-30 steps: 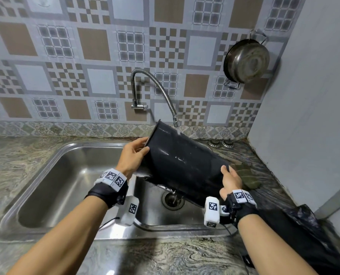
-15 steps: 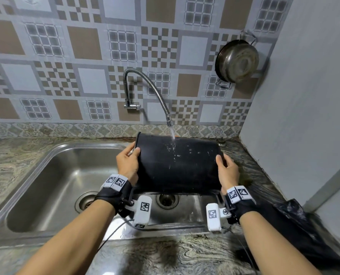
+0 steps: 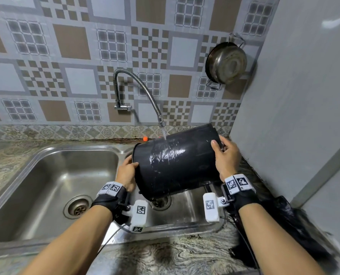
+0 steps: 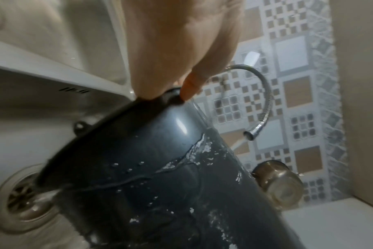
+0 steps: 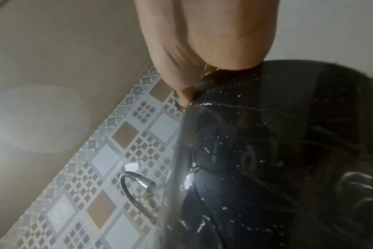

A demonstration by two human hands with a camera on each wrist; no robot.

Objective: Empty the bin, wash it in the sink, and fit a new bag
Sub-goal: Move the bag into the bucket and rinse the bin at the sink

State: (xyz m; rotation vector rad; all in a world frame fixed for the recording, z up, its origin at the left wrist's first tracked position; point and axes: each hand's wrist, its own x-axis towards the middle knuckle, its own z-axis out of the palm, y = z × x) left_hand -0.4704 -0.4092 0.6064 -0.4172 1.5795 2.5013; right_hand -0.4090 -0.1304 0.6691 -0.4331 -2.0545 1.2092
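— Right of centre in the head view, over the right basin, the black bin (image 3: 177,165) lies on its side with its open mouth down and to the left, near the drain (image 3: 159,202).

— Who holds it, and how?

— Both hands. The left hand (image 3: 126,175) has its grip on the rim at the mouth; in the left wrist view the thumb curls over that lip. The right hand (image 3: 224,155) grips the closed base end at the upper right, thumb laid on the wall, fingers wrapped behind.

— And the water?

— It runs from the bendy tap (image 3: 137,90) onto the top of the bin wall and sheets off into the sink (image 3: 52,175). Only part of the side looks wet.

— So how would you rinse it well?

— My judgement: roll the bin slowly under the stream so every strip of wall gets washed, and keep the mouth lower than the base so dirty water drains out. Then tip the mouth up under the tap to flush the inside. Wet plastic is slick, so both grips should stay firm, and it should stay over the basin, not the desk (image 3: 165,257).

— Anything else close by?

— A black bag (image 3: 296,229) lies crumpled on the desk at the lower right, and a steel pan (image 3: 226,63) hangs on the tiled wall at the upper right.
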